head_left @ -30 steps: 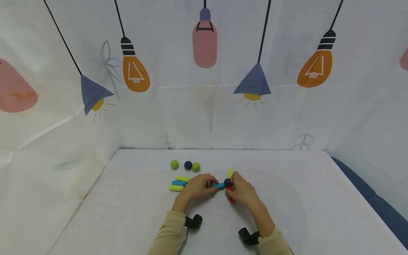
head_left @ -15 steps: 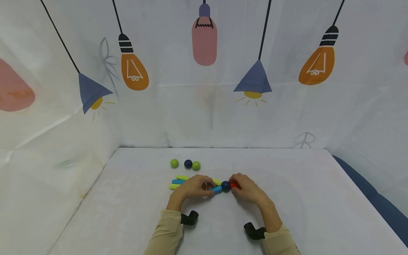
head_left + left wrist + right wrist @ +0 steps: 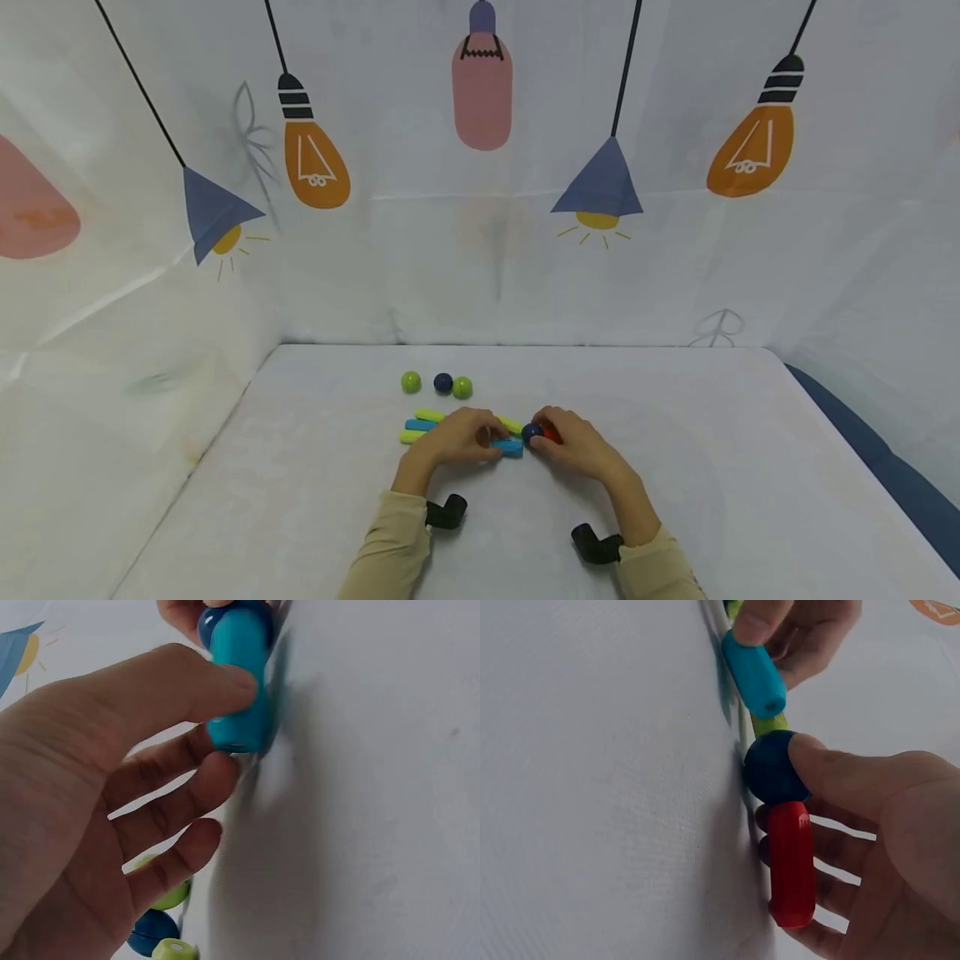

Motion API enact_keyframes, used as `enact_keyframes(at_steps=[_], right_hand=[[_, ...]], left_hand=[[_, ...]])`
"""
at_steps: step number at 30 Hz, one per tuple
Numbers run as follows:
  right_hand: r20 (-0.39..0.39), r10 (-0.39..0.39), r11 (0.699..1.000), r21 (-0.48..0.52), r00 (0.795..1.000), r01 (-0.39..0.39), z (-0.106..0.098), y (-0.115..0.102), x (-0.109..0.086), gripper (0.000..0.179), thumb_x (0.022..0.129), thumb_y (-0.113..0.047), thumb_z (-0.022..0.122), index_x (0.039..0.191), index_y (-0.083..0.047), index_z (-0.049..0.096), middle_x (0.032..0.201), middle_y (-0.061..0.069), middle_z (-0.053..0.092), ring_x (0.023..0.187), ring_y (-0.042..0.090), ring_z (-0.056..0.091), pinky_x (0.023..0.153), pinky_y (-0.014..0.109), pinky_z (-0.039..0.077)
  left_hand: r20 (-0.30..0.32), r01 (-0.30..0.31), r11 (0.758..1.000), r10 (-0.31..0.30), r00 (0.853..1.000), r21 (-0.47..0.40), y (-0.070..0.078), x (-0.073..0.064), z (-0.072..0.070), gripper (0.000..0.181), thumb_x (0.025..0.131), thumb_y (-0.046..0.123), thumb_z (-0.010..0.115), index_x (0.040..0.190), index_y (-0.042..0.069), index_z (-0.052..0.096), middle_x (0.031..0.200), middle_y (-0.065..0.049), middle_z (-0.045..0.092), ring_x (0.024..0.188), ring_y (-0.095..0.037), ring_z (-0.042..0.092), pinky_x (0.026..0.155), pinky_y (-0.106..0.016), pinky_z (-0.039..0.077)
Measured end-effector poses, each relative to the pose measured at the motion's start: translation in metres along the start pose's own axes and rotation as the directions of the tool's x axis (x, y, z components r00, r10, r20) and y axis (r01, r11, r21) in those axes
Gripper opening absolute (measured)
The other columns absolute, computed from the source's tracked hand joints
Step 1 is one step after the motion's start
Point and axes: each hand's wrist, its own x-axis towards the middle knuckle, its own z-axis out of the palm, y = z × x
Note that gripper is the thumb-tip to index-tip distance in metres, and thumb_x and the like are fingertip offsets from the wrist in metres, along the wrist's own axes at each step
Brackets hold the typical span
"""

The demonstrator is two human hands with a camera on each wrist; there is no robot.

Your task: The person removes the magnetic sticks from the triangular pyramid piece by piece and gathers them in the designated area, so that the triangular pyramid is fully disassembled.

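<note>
My left hand pinches a light-blue toy rod between thumb and fingers. Its near end stands just apart from a navy ball in the right wrist view. Thumb and fingers of my right hand grip that ball. A red rod is joined to the ball and lies along the right palm side. On the ball's other side a yellow-green rod runs behind the blue one, partly hidden by the left hand.
Behind the hands sit two green balls and another navy ball on the white table. Left of my left hand lie two yellow-green rods and a blue rod. A printed cloth hangs behind.
The ball has turned so the red rod points right and the yellow-green rod left. My right fingers have shifted from the red rod to the ball, and the blue rod has come away from it.
</note>
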Motion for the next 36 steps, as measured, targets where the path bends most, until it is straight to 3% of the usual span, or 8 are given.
enact_keyframes(at_steps=[4,7,13,18,22,29,36], right_hand=[[-0.012,0.004,1.000,0.008,1.000,-0.004,0.001,0.001,0.000,0.025,0.090,-0.023,0.064,0.111,-0.010,0.060,0.102,0.003,0.063,0.092,0.015,0.056,0.081,0.036,0.046],[-0.004,0.024,1.000,0.011,1.000,-0.024,0.001,0.000,0.001,0.026,0.090,-0.024,0.064,0.111,-0.011,0.060,0.103,0.002,0.063,0.092,0.015,0.056,0.081,0.036,0.046],[0.012,0.062,0.998,0.025,0.998,-0.062,0.001,-0.001,0.002,0.026,0.090,-0.024,0.064,0.112,-0.013,0.060,0.103,0.001,0.062,0.091,0.014,0.054,0.079,0.034,0.045],[0.012,0.051,0.998,0.021,0.999,-0.052,0.000,-0.001,0.002,0.025,0.090,-0.024,0.064,0.112,-0.012,0.060,0.101,0.000,0.062,0.089,0.014,0.053,0.077,0.033,0.044],[0.016,0.053,0.998,0.017,0.998,-0.053,0.000,0.000,0.002,0.026,0.090,-0.026,0.063,0.112,-0.012,0.059,0.102,0.000,0.061,0.089,0.013,0.053,0.077,0.033,0.044],[0.021,0.065,0.998,0.025,0.998,-0.066,0.002,0.003,0.003,0.026,0.090,-0.026,0.064,0.113,-0.014,0.059,0.102,0.000,0.062,0.090,0.013,0.052,0.078,0.033,0.044],[0.023,0.056,0.998,0.033,0.998,-0.057,0.002,0.005,0.002,0.027,0.090,-0.027,0.064,0.113,-0.013,0.059,0.102,0.000,0.061,0.089,0.014,0.052,0.077,0.033,0.044]], left_hand=[[0.002,-0.020,0.999,0.021,1.000,-0.045,-0.004,-0.005,-0.008,0.021,0.082,0.017,0.072,0.103,0.017,0.071,0.094,0.006,0.065,0.078,-0.007,0.056,0.069,-0.019,0.047],[-0.016,0.003,0.998,-0.004,1.000,-0.070,-0.011,-0.015,-0.019,0.021,0.081,0.017,0.072,0.101,0.020,0.071,0.092,0.007,0.064,0.079,-0.009,0.055,0.068,-0.021,0.047],[0.018,0.141,0.984,-0.140,0.990,-0.111,-0.025,-0.051,-0.048,0.016,0.078,0.015,0.074,0.094,0.019,0.071,0.086,0.004,0.064,0.074,-0.013,0.054,0.066,-0.024,0.046],[0.032,0.236,0.962,-0.234,0.972,-0.136,-0.036,-0.072,-0.061,0.017,0.077,0.013,0.076,0.093,0.014,0.070,0.088,0.001,0.066,0.075,-0.014,0.055,0.068,-0.026,0.046],[0.030,0.271,0.953,-0.269,0.963,-0.135,-0.042,-0.077,-0.064,0.018,0.076,0.012,0.076,0.093,0.012,0.069,0.088,-0.001,0.065,0.075,-0.014,0.054,0.068,-0.027,0.046],[0.034,0.278,0.953,-0.276,0.961,-0.122,-0.046,-0.079,-0.067,0.018,0.076,0.013,0.076,0.092,0.013,0.068,0.086,-0.002,0.063,0.077,-0.016,0.053,0.068,-0.029,0.044],[0.026,0.335,0.937,-0.334,0.942,-0.104,-0.046,-0.079,-0.064,0.019,0.071,0.006,0.076,0.087,0.014,0.067,0.077,0.000,0.053,0.075,-0.016,0.047,0.066,-0.030,0.039]])
